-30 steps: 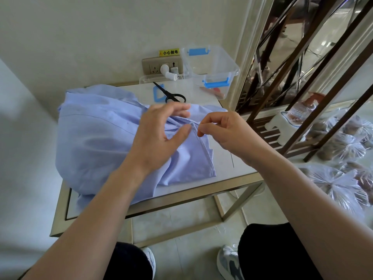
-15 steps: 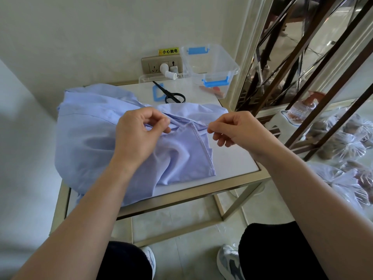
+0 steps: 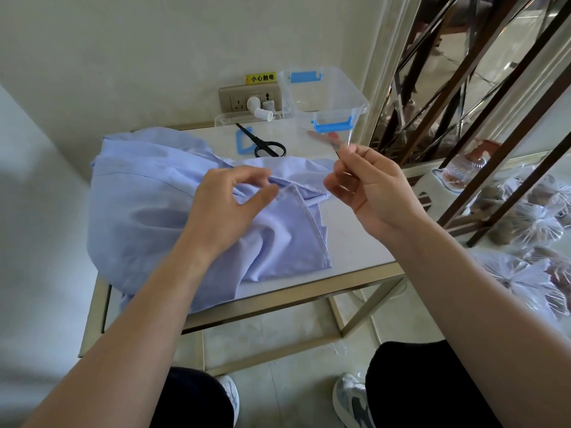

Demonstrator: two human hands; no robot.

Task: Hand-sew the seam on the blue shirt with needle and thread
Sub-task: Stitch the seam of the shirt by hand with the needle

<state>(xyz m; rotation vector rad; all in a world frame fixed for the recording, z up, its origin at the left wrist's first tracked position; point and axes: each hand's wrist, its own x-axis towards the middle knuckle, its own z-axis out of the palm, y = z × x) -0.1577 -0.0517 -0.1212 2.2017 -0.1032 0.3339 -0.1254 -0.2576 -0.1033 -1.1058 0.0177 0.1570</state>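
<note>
The light blue shirt lies bunched on a small table, its hemmed edge running down the right side. My left hand rests on the shirt and pinches a fold of it beside the seam, between thumb and forefinger. My right hand is raised above the shirt's right edge, palm toward me. Its thumb and forefinger pinch a thin needle that barely shows at the fingertips. The thread is too fine to see.
Black scissors lie behind the shirt on a clear lid with a blue handle. A clear plastic box with blue clips stands at the back right, beside a wall socket. A metal lattice and plastic bags are to the right.
My right hand has pulled away from the seam, up and to the right, and turned palm toward me. My left hand has shifted slightly left along the fold and kept its pinch.
</note>
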